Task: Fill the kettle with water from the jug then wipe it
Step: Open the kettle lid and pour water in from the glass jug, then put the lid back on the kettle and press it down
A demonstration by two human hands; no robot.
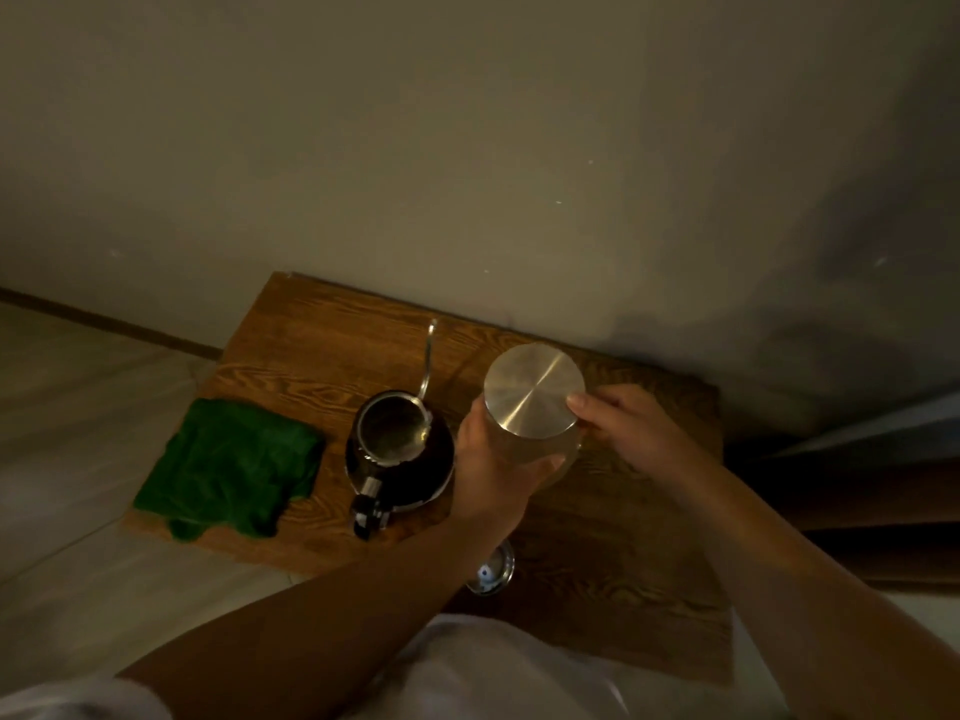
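Note:
A clear glass jug (550,452) with a round metal lid (535,396) stands upright on the wooden table (613,563). My left hand (493,475) wraps around the jug's left side. My right hand (623,426) touches the lid's right edge with its fingertips. Just left of the jug sits the dark gooseneck kettle (400,459), open at the top, its thin spout (430,356) pointing away and its handle toward me. The kettle's lid (491,569) lies on the table under my left forearm, partly hidden.
A crumpled green cloth (231,467) lies at the table's left edge, beside the kettle. A plain wall rises right behind the table. Pale floor lies to the left, and dark furniture stands at the right.

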